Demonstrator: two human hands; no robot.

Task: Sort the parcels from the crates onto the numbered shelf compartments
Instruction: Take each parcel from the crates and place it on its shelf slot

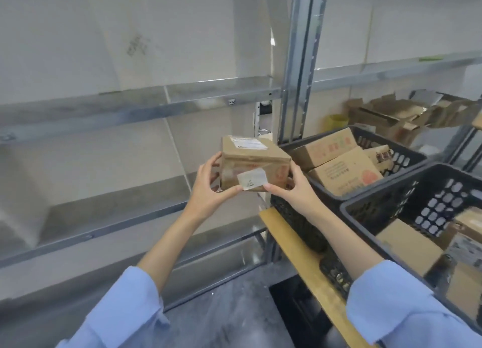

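A taped brown parcel (254, 162) with a white handwritten label is tilted in midair before the shelf (146, 105), left of 2 box-filled black crates (399, 159).

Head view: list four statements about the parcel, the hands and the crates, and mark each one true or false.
1. The left hand and right hand both hold the parcel. True.
2. The parcel lies on a shelf. False: it is held in the air in front of the shelf.
3. A white label sits on the parcel's near face. True.
4. Both black crates are empty. False: the far crate and near crate each hold cardboard boxes.
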